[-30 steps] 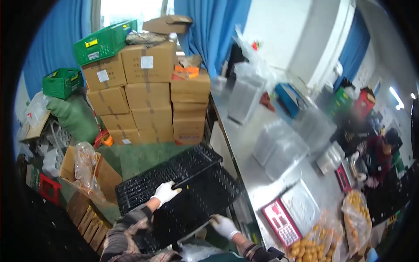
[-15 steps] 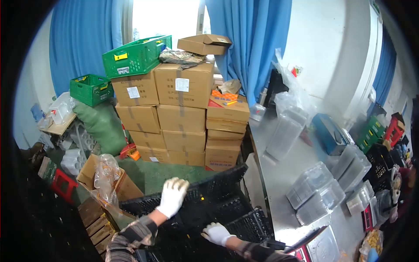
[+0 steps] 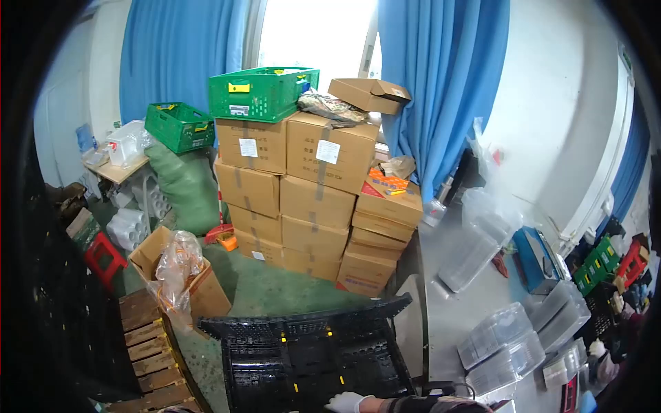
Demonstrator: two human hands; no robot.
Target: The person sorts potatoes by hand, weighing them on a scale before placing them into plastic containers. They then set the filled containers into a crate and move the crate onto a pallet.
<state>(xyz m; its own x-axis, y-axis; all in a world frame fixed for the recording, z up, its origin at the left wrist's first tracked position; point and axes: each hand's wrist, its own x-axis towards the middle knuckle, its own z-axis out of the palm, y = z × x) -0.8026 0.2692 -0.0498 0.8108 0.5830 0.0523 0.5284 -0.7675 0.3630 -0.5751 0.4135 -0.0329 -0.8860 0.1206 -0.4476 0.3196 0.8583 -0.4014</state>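
A black plastic folding crate (image 3: pixel 313 365) with small yellow clips fills the lower middle of the view. Its far wall (image 3: pixel 310 321) stands up at a tilt, and the panels inside lie flat. My right hand (image 3: pixel 346 403), in a white glove, is low over the near part of the crate. The bottom edge of the view cuts this hand off, and its fingers are mostly hidden. My left hand is out of view.
Taped cardboard boxes (image 3: pixel 317 206) are stacked ahead, with a green crate (image 3: pixel 255 96) on top. An open carton (image 3: pixel 210 296) and wooden pallet (image 3: pixel 148 351) are at left. Clear plastic containers (image 3: pixel 499 344) stand on the metal table (image 3: pixel 441 330) at right.
My left hand has left the crate's far wall and gone out of view. The view has swung left and up, so my right hand now sits at the bottom edge.
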